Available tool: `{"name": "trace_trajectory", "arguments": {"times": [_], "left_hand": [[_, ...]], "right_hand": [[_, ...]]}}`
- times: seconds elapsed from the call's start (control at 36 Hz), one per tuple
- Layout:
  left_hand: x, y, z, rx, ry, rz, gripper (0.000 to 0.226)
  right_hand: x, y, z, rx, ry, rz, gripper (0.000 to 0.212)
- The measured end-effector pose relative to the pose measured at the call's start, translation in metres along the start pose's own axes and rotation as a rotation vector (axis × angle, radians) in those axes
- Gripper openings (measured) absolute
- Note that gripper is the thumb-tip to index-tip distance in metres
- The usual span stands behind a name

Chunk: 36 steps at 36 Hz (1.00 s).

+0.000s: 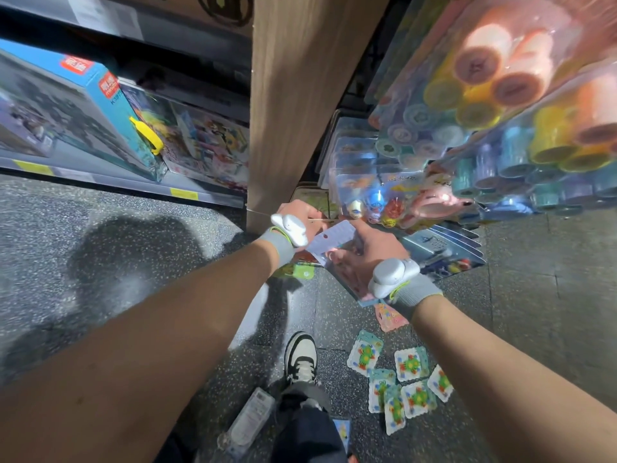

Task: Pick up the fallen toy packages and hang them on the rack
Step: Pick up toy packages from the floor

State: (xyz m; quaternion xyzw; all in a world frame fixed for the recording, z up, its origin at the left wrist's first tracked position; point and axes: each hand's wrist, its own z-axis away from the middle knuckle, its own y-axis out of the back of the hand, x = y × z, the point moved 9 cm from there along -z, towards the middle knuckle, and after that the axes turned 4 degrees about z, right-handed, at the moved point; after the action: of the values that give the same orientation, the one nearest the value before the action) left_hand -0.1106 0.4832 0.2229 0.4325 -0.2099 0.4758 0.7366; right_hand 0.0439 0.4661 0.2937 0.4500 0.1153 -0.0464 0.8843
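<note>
The flat toy package with a pale lilac card back [334, 240] looked light and fairly stiff. The clear plastic on its face would be slick, and the card might crease if squeezed. I judged the card's edges the best place to hold it, leaving the small punched hole at its top free for a hook. The right hand [367, 259] gripped it so, fingers curled round its lower part, the holed end pointing toward the left hand [295, 213]. That hand sat just beyond the card's top corner, at a thin wire peg [258, 212]. Its fingers were hidden, so I could not tell whether it clasped anything. Below both hands, green-and-white carded toy packages [409, 364] lay scattered on the speckled grey floor [133, 202].
</note>
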Motion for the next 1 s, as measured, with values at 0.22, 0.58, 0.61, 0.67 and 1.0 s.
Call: {"name": "trace_trajectory", "arguments": {"times": [0.22,0.58,0.61,0.67,1.0], "left_hand": [[0.002,0.003,-0.005,0.02,0.037,-0.132,0.025],[0.011,0.019,-0.011,-0.008,0.142,-0.312,0.028],[0.011,0.023,-0.013,0.019,0.152,-0.281,0.028],[0.009,0.027,-0.017,0.036,0.158,-0.354,0.033],[-0.014,0.061,0.041,-0.124,0.203,0.113,0.035]], "right_hand": [[-0.004,0.002,-0.001,-0.026,0.017,0.015,0.035],[-0.007,-0.007,-0.011,-0.018,0.005,-0.058,0.018],[-0.007,-0.008,-0.011,-0.008,0.011,-0.074,0.017],[-0.008,-0.009,-0.011,0.002,0.02,-0.103,0.025],[-0.043,-0.003,0.026,-0.021,0.009,-0.316,0.025]]}}
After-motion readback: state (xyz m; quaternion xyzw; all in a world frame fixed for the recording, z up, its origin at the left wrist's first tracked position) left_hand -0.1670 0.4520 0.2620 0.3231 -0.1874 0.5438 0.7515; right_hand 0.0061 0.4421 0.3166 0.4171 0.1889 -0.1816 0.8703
